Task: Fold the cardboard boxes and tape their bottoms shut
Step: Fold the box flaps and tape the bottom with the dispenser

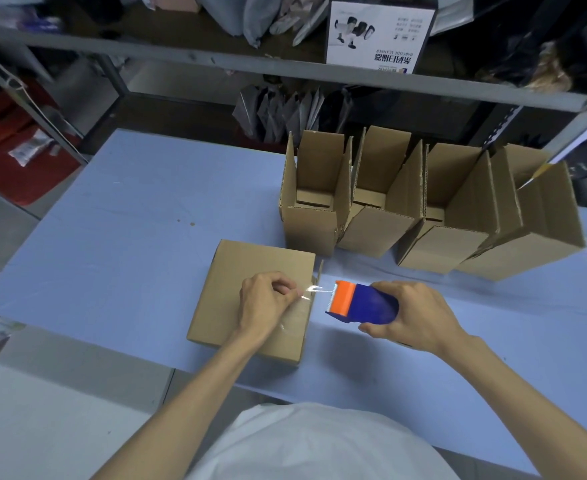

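Blue table (pixel 129 220) noted beneath the upturned box (pixel 236 271), a flat-topped corrugated carton judged light, stiff and easily dented, best steadied by its broad panel. A row of erected boxes (pixel 375 233) is ranged behind and right of it. Just right of it, a hard plastic tape dispenser (pixel 368 303) is gripped by the right hand (pixel 417 317). Over its right edge, the glossy, clingy tape (pixel 314 289) is pinched by the left hand (pixel 262 301).

A box (pixel 250 292) lies on the surface (pixel 129 220) before me, my left hand (pixel 264 303) on it. My right hand (pixel 413 320) holds the dispenser (pixel 361 303) just right of it, tape (pixel 314 289) between them. Open boxes (pixel 423 209) stand in a row behind.
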A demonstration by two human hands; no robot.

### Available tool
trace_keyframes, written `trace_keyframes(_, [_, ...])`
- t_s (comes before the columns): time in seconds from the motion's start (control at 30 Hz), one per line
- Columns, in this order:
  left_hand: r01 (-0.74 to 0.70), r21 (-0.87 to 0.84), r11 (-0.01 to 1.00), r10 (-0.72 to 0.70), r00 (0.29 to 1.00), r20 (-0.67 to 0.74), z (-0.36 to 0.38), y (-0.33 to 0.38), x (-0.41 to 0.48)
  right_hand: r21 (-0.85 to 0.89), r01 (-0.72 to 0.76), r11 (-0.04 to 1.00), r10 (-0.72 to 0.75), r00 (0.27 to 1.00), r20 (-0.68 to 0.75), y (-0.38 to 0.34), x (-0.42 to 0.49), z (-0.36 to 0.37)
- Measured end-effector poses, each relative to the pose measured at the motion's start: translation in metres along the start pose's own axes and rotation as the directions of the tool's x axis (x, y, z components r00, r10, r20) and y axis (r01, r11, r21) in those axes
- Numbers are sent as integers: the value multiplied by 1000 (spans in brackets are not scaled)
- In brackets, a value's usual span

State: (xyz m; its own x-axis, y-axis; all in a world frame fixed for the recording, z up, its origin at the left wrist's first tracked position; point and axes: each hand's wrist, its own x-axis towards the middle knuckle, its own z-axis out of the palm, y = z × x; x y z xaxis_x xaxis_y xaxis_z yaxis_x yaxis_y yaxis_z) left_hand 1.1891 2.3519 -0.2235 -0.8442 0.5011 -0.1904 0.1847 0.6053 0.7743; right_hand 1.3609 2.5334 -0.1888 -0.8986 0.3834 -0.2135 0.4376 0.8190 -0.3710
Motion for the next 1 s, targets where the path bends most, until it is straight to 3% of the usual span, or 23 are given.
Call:
trace_keyframes(0.2, [-2, -33, 999, 2, 1000, -4, -3, 0, -2, 12, 19, 1000, -19, 999, -30, -2, -3, -4])
trace_keyframes(0.6, [71, 74, 995, -77, 994, 78, -3, 4, 0, -70, 30, 997, -30, 1000, 5, -4, 1, 2])
trace_keyframes(1.0, [-107, 401, 910, 53, 988, 144, 2, 8, 6, -65, 17, 998, -14, 999, 51, -4, 4, 9])
